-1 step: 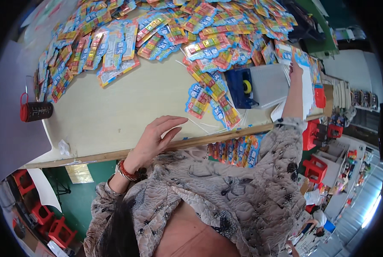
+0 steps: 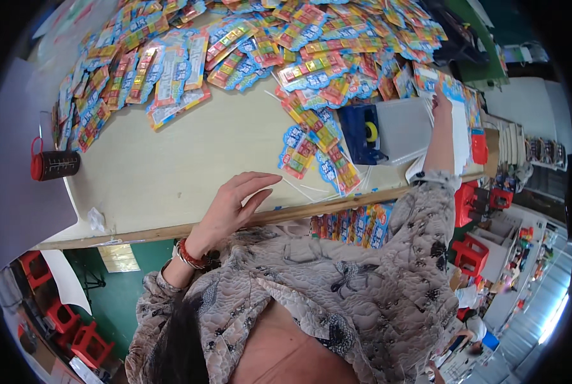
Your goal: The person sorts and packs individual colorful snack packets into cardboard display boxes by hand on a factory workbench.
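Note:
My left hand hovers at the table's front edge, fingers stretched out and thumb apart, with nothing in it. Far over to the right, my right hand reaches to a stack of colourful printed cards beside white sheets. Its fingers are too small and foreshortened to show whether they grip a card. Between the hands lie a few blister packs of coloured candy-like blocks on blue cards, with thin white sticks near them. A blue tape dispenser with a yellow roll stands left of my right forearm.
A large heap of similar packs covers the back of the table. A clear plastic box adjoins the dispenser. At left are a dark bottle with a red lid and crumpled tissue. More packs sit below the edge.

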`<state>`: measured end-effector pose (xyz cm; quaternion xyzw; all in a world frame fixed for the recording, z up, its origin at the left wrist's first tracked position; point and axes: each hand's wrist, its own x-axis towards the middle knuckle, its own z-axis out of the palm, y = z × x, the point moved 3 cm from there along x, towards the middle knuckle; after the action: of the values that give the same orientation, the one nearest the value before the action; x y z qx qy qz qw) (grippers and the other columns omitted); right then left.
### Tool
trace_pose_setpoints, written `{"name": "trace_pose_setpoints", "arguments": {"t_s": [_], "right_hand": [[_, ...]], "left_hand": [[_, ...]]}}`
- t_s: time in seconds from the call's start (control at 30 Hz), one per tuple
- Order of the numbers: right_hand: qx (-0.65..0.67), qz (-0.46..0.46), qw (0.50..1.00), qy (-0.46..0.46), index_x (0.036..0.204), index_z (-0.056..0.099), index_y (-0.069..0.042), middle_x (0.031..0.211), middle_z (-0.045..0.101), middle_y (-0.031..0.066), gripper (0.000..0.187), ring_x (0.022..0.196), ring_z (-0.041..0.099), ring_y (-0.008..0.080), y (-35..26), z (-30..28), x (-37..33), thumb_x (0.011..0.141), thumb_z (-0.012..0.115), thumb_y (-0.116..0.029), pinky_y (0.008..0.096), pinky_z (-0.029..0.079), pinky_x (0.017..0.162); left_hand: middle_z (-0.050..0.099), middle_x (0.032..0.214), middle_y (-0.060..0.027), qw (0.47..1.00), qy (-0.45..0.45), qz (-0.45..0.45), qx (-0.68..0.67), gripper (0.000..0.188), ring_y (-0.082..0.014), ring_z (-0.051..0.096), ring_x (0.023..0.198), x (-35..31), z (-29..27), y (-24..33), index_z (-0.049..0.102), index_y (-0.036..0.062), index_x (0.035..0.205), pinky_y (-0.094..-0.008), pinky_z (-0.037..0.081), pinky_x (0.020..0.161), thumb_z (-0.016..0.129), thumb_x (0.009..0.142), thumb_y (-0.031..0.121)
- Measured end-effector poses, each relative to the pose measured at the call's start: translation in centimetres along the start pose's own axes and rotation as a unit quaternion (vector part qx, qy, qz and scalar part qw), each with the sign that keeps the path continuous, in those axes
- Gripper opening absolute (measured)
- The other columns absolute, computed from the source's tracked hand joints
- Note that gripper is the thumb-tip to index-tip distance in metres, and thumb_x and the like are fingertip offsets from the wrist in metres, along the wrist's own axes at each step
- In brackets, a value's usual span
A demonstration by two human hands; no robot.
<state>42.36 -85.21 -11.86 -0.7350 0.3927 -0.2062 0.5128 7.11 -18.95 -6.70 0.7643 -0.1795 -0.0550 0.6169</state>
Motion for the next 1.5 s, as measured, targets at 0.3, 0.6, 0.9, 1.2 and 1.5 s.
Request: {"name": "trace_pose_setpoints", "arguments": {"t_s": [0.3,0.6,0.9,1.2,1.5], "right_hand": [[-0.594,-0.487,0.636,0.071,0.108,0.067,0.001,0.108,0.067,0.0165,0.040,0.087,0.064,0.0274,-5.7,3.5,2.0,0.075,0.075,-0.020,0.0424,0.048,0.078],[-0.065,-0.487,0.871,0.012,0.090,0.060,0.000,0.080,0.064,0.0068,0.018,0.073,0.059,0.0139,-16.2,3.4,-34.2,0.083,0.071,-0.013,0.0282,0.049,0.067],[-0.272,-0.676,0.541,-0.420,0.096,0.060,-0.007,0.078,0.062,0.0098,0.026,0.071,0.062,0.0287,-4.6,4.6,-61.9,0.070,0.064,-0.004,0.0384,0.050,0.061],[-0.084,-0.656,0.645,-0.383,0.104,0.057,-0.003,0.094,0.059,0.0146,0.031,0.078,0.059,0.0365,-4.9,9.1,-65.6,0.080,0.070,-0.019,0.0381,0.048,0.071],[-0.179,-0.292,0.745,-0.573,0.105,0.055,-0.001,0.079,0.062,0.0091,0.030,0.071,0.059,0.0160,-3.3,17.4,-59.1,0.082,0.067,-0.017,0.0323,0.048,0.064]], "left_hand": [[0.065,0.107,-0.0115,0.999,0.031,-0.015,0.010,0.031,-0.0272,0.063,0.097,0.1,-0.6,-1.0,0.064,0.0087,0.117,-0.0338,0.050,0.084,0.060,0.088,0.000],[0.058,0.124,-0.0119,0.983,0.142,-0.062,-0.094,0.043,-0.0229,0.061,0.108,-0.4,-2.5,-1.5,0.050,0.0071,0.133,-0.0341,0.048,0.092,0.057,0.091,0.002],[0.029,0.148,-0.0184,0.883,0.318,-0.144,-0.315,0.110,-0.0263,0.047,0.123,0.5,-6.8,-2.7,-0.016,0.0106,0.149,-0.0350,0.045,0.096,0.072,0.084,0.022],[0.035,0.131,-0.0191,0.857,0.394,-0.213,-0.254,0.105,-0.0216,0.052,0.100,-4.9,-8.7,-9.1,0.005,0.0049,0.151,-0.0314,0.050,0.071,0.074,0.077,0.033],[0.058,0.121,-0.0139,0.945,0.234,-0.213,-0.088,0.082,-0.0144,0.059,0.090,-8.9,-13.0,-7.3,0.026,0.0090,0.149,-0.0280,0.051,0.072,0.055,0.072,0.004]]}}
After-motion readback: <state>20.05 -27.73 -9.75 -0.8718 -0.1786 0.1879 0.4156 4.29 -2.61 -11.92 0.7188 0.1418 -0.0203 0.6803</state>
